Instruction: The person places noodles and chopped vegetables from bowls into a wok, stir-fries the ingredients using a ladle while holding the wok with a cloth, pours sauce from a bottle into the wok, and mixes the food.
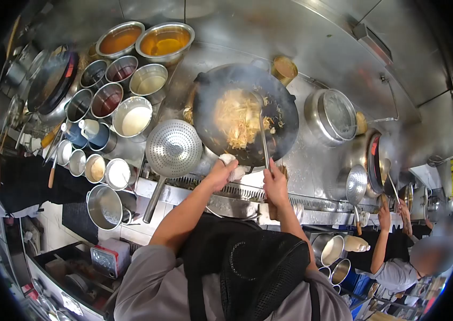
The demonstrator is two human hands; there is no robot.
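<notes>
A dark wok (pixel 205 120) stands on the range, with steam rising from the pale shredded food (pixel 237 120) in it. My left hand (pixel 223 174) is closed on a folded white cloth (pixel 228 159) at the wok's near edge; whether the cloth wraps the rim or a handle there, I cannot tell. My right hand (pixel 275 184) grips the long handle of a metal wok ladle (pixel 263 136), whose far end reaches into the food and is partly hidden by steam. A large perforated strainer (pixel 174 148) lies just left of the wok, its handle pointing toward me.
Several metal pots of sauces and seasonings stand at left, including a pot of white liquid (pixel 132 117). Two bowls of amber liquid, one a steel bowl (pixel 165 43), sit behind them. A lidded-looking pot (pixel 339 115) is at right. Co-workers' arms (pixel 380 235) show on both sides.
</notes>
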